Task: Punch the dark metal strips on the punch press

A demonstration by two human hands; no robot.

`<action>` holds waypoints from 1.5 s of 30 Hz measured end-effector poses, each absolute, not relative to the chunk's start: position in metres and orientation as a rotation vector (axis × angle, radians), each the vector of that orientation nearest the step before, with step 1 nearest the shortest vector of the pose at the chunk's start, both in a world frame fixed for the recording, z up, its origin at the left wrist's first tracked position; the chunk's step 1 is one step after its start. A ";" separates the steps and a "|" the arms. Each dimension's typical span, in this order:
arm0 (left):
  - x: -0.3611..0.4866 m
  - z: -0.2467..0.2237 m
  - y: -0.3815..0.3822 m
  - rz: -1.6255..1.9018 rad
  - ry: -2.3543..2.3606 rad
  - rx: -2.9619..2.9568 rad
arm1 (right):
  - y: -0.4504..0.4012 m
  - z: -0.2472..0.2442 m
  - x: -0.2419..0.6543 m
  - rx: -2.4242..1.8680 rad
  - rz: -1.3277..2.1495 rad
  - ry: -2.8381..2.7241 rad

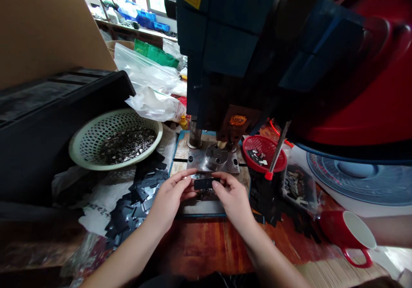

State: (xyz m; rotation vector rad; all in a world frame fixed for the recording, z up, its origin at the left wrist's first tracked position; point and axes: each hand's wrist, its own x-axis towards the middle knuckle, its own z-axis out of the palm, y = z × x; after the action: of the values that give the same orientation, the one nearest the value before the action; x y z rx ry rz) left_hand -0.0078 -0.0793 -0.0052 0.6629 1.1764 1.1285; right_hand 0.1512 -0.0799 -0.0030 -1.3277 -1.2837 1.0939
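1. Plate (pixel 206 183), black, flat and small, is held at the lower centre of the frame, just in front of the round metal die (pixel 216 156); it does not appear to be seated on it.
2. The grip is closed on it at both ends: the left end is pinched by the fingertips of the left hand (pixel 167 193), the right end by those of the right hand (pixel 233 193). Whether a second piece is covered by the fingers cannot be told.
3. The plate could be dropped or twisted, since it is held by fingertips alone. Fingers could be crushed if they were moved under the blue press (pixel 222 43) and its head were brought down. The plate could also be lost among the loose black pieces (pixel 128 213) at lower left if it were let slip.
4. One plate can be made out between two hands. One press, one round die, one pale green basket (pixel 77 150) at centre left, one red basket (pixel 279 163) and one clear box (pixel 301 202) right of centre, and one red mug (pixel 334 228) at lower right are counted on or above the surface (pixel 206 245). The loose pieces and the metal bits (pixel 128 144) in the green basket are too many to be counted.
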 end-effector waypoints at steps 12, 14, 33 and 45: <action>-0.007 -0.007 -0.084 1.128 1.159 0.760 | -0.086 -0.004 0.152 -1.316 1.140 -1.291; -0.006 -0.007 -0.084 1.119 1.175 0.776 | -0.087 -0.004 0.151 -1.305 1.161 -1.294; -0.112 -0.015 -0.082 0.984 1.895 1.413 | -0.151 -0.078 0.284 -1.527 0.907 -0.660; -0.134 -0.058 -0.064 0.387 1.921 2.179 | -0.148 -0.066 0.225 -1.624 0.807 -1.119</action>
State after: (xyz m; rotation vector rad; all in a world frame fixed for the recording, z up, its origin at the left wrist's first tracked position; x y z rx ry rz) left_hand -0.1343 -0.0644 -0.0583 2.1790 1.9212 0.3872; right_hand 0.2254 -0.1483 -0.0661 -1.6238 -1.1189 0.8072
